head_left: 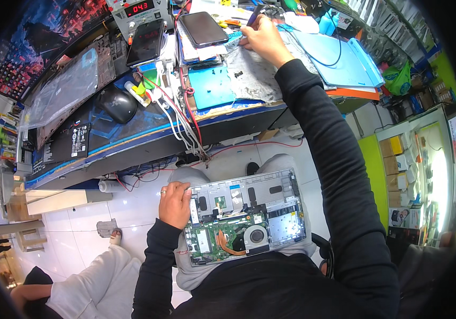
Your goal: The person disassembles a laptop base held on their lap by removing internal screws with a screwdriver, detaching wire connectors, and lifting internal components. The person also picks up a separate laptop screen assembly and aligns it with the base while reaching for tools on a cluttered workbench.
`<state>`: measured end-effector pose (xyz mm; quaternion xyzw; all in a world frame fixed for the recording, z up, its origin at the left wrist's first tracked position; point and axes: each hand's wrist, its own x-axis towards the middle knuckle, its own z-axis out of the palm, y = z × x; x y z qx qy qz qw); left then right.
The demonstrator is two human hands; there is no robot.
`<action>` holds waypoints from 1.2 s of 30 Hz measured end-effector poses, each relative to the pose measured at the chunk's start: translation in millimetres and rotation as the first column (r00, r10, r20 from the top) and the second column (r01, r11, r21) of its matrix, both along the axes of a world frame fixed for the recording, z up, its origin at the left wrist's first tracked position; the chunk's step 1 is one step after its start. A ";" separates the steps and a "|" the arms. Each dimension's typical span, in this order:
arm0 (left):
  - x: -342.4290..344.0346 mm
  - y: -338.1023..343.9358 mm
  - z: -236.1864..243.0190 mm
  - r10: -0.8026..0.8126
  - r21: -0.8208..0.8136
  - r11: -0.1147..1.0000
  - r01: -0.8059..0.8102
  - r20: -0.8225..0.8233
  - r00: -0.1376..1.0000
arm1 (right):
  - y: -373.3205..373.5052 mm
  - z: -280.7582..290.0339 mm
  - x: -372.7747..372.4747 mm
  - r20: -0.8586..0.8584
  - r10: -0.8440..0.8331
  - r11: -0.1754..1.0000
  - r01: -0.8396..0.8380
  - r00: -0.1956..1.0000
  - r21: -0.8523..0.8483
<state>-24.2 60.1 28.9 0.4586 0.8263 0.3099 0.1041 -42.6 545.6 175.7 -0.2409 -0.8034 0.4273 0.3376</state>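
An opened laptop chassis [244,218] rests across my lap, its insides facing up. Its green circuit board [212,242], copper heat pipe [222,242] and round cooling fan [256,235] are bare. My left hand [175,205] grips the chassis at its upper left edge, fingers wrapped over the rim. Far off on the cluttered bench, my right hand [266,41] is closed, and a dark handle [255,16] sticks up beside its fingers; the rest of that tool is hidden. Under the right wrist lies a stained grey cloth [254,74].
Left on the bench are a mouse [116,105], a battery pack [72,142] and a laptop part under clear plastic [71,80]. Two phones, one a black phone [203,28], lie near a power supply [137,10]. Cables [177,117] hang over the edge. Another person's leg [95,282] is at lower left.
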 end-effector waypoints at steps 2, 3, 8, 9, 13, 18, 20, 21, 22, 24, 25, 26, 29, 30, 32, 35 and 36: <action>-0.3 -1.0 0.7 0.002 -0.003 1.000 -0.002 0.004 1.000 | 0.0 1.4 2.2 -0.004 0.012 1.000 -0.013 1.000 -0.015; -0.5 -1.7 0.7 0.003 -0.005 1.000 -0.003 0.003 1.000 | -0.3 1.8 2.7 -0.008 0.023 0.999 -0.023 1.000 -0.029; -0.5 -0.4 -2.3 -0.010 -0.004 1.000 0.010 0.003 1.000 | 4.6 3.1 9.6 -0.056 0.013 0.998 -0.016 0.998 -0.063; -0.8 -0.3 -3.5 -0.010 -0.004 1.000 0.010 0.003 1.000 | 2.2 3.7 13.0 -0.091 0.025 0.995 -0.034 0.996 -0.097; 0.1 0.1 -2.6 -0.014 0.000 1.000 0.014 0.007 1.000 | -24.9 15.7 36.1 -0.199 0.098 0.968 -0.140 0.975 -0.209; -1.1 -2.9 -1.1 0.005 -0.005 1.000 -0.005 0.016 1.000 | -90.5 28.2 79.8 -0.371 0.225 0.891 -0.344 0.901 -0.296; 4.0 -1.6 3.4 0.030 0.043 0.999 -0.030 -0.011 0.999 | -128.3 34.6 104.7 -0.376 0.256 0.867 -0.384 0.891 -0.319; 7.2 -1.9 6.9 0.056 0.064 0.997 -0.053 -0.045 0.997 | -145.6 29.1 115.1 -0.387 0.268 0.846 -0.408 0.882 -0.343; 11.7 -2.1 11.8 0.071 0.052 0.996 -0.069 -0.041 0.997 | -162.8 23.6 125.9 -0.397 0.280 0.823 -0.431 0.874 -0.370; 20.5 -2.3 25.0 0.097 0.219 0.972 -0.083 -0.053 0.994 | -198.0 12.9 145.3 -0.417 0.351 0.746 -0.520 0.838 -0.417; 28.7 -1.0 38.6 0.089 0.266 0.960 -0.091 0.020 0.996 | -216.8 14.2 158.3 -0.407 0.378 0.738 -0.536 0.832 -0.410; 38.5 -0.4 49.2 0.098 0.259 0.960 -0.101 0.025 0.995 | -232.6 2.9 169.9 -0.467 0.350 0.709 -0.555 0.812 -0.434; 65.3 0.7 84.5 -0.033 0.395 0.912 -0.107 0.331 0.943 | -270.0 -20.9 199.4 -0.522 0.397 0.619 -0.641 0.754 -0.455; 73.7 1.2 89.6 -0.025 0.391 0.913 -0.114 0.333 0.943 | -279.3 -25.3 208.0 -0.519 0.409 0.604 -0.649 0.751 -0.462; 85.5 5.6 95.0 -0.081 0.399 0.903 -0.160 0.524 0.848 | -292.5 -31.2 223.4 -0.511 0.415 0.592 -0.650 0.752 -0.476; 96.4 1.3 92.0 -0.076 0.352 0.925 -0.142 0.539 0.839 | -308.9 -39.5 237.1 -0.512 0.390 0.565 -0.638 0.765 -0.523; 99.6 0.2 91.2 -0.063 0.318 0.936 -0.148 0.566 0.822 | -312.0 -36.9 239.0 -0.503 0.404 0.560 -0.641 0.764 -0.525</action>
